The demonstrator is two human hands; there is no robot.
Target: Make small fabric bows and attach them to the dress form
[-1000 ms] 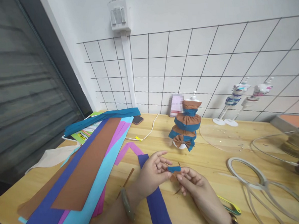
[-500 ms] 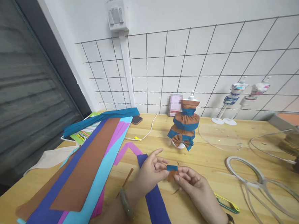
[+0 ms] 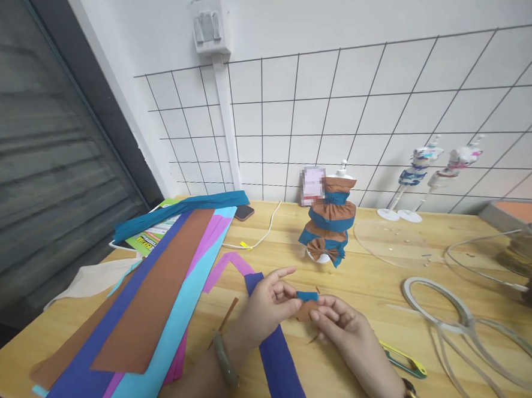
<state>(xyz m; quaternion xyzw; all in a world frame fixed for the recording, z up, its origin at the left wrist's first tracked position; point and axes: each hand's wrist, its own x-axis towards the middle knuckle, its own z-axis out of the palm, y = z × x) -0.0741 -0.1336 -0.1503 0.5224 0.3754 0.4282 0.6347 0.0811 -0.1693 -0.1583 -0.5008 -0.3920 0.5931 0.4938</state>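
Between my two hands is a small brown and teal piece of crepe paper (image 3: 306,310), its teal strip along the top edge. My left hand (image 3: 272,300) pinches its left side with thumb and bent fingers, the index finger stretched out above. On the right side, my right hand (image 3: 341,323) grips it between thumb and fingertips. A dark blue paper strip (image 3: 281,372) lies under my left wrist. Behind my hands stands a small dress form (image 3: 333,219) dressed in brown and teal ruffled layers, with a brown bow low on its front.
Long crepe paper sheets (image 3: 163,289) in several colours cover the left of the table. A yellow-green cutter (image 3: 406,361) lies right of my right wrist, near rolls of tape (image 3: 435,306). Two small dress forms (image 3: 413,175) stand by the wall grid. A phone (image 3: 244,212) lies at the back.
My hands stay nearly in place on the paper piece. Its brown part shows slightly more broadly between my fingers; the rest looks the same.
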